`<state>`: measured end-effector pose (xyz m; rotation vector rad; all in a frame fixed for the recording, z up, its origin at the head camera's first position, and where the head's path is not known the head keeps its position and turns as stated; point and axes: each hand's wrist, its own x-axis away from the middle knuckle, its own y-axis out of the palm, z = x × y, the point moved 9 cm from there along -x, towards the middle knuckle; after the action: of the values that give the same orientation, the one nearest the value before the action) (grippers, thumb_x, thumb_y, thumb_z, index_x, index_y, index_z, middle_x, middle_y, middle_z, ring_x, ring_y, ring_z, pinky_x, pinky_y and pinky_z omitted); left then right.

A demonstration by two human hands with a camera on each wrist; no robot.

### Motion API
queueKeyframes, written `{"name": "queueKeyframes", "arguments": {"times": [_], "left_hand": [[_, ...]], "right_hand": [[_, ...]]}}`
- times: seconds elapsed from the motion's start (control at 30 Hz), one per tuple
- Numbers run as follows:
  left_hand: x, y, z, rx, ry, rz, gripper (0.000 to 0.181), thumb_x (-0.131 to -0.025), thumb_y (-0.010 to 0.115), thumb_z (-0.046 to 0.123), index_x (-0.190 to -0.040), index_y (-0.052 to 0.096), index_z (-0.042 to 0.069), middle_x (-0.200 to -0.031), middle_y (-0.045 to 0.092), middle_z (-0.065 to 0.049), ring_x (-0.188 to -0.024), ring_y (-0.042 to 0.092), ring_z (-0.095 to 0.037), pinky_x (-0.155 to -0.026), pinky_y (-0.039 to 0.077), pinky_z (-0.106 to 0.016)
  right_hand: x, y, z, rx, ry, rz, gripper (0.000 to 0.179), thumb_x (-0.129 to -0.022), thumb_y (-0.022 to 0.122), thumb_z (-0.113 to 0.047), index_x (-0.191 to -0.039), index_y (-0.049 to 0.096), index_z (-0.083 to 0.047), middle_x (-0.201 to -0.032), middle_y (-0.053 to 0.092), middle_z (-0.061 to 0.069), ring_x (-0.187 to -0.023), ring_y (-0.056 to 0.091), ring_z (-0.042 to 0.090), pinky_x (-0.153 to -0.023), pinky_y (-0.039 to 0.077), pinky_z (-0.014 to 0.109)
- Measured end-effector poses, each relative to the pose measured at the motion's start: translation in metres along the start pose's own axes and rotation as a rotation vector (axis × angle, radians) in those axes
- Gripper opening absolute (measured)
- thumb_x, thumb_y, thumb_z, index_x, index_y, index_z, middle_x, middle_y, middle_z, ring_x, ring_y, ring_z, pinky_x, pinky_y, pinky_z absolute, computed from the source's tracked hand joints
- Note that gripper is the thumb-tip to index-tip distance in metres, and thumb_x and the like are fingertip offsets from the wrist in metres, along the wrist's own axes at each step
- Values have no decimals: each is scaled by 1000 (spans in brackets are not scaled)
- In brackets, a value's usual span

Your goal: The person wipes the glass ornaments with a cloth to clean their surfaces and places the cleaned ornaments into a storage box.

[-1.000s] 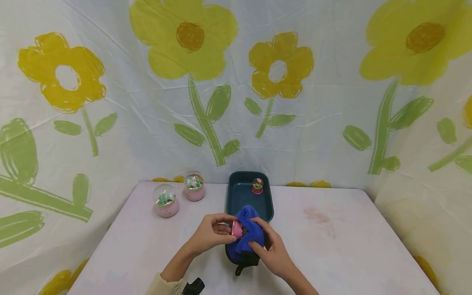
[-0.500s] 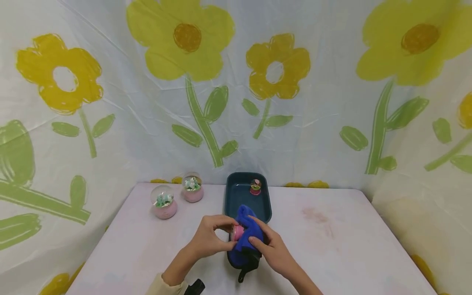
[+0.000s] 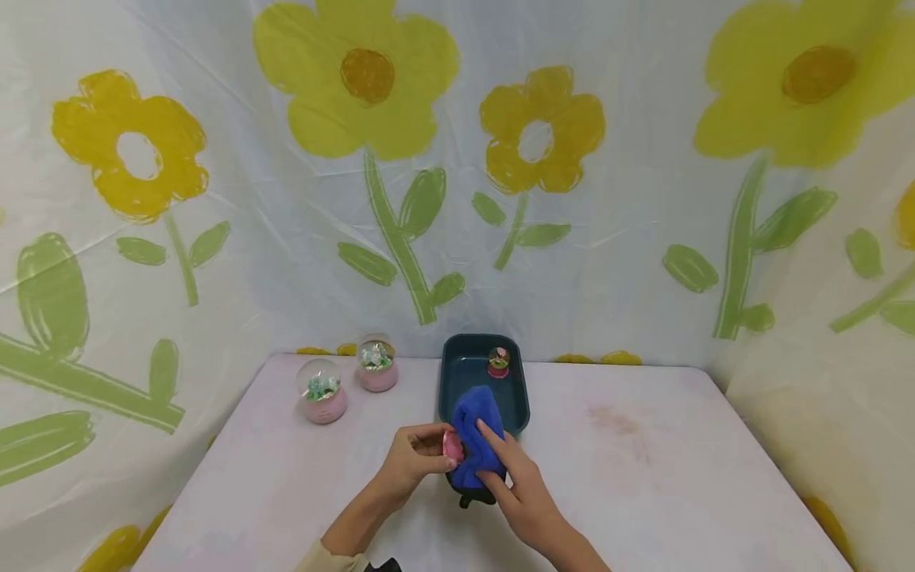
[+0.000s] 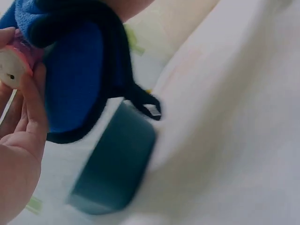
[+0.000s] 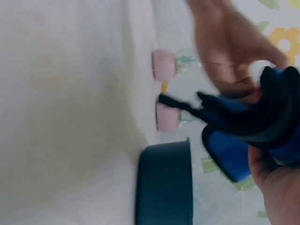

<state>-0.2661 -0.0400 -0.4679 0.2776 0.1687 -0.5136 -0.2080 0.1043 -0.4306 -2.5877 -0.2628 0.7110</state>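
Observation:
My left hand [image 3: 411, 465] pinches a small pink-based snow globe [image 3: 453, 446] between thumb and fingers. In the left wrist view its round white underside [image 4: 9, 68] faces the camera, and its other end is hidden in the blue cloth [image 3: 477, 437]. That cloth has black edging and a black hanging loop [image 4: 146, 104]. My right hand [image 3: 527, 488] grips the folded cloth from the right, thumb at the near side and fingers over the top. Both hands are raised over the table, in front of the dark teal tray [image 3: 465, 380].
Inside the tray, at its far right, stands another small snow globe [image 3: 498, 363] with a pink base. Two larger snow globes with pink bases, a nearer one [image 3: 325, 395] and a farther one [image 3: 376, 367], stand on the table [image 3: 643, 477] to the left. A flower-printed curtain [image 3: 615, 262] hangs behind.
The cloth has been pressed and turned around the snow globe and now shows more of its blue face. Both hands keep their holds, with the left fingers slightly shifted on the pink base.

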Motion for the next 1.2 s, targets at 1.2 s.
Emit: {"name": "queueKeyframes", "arguments": {"times": [1.2], "left_hand": [[4,11,41,-424,173,-145,36,-70,81,-7,-105,71,-3,-92,72,-8,-77,66,-14,-70,57,-35]], "right_hand": [[0,14,13,-92,133,-157,49,-100,54,-29,-147,40,-23,-141,48,15,-119,53,34,-92,47,51]]}}
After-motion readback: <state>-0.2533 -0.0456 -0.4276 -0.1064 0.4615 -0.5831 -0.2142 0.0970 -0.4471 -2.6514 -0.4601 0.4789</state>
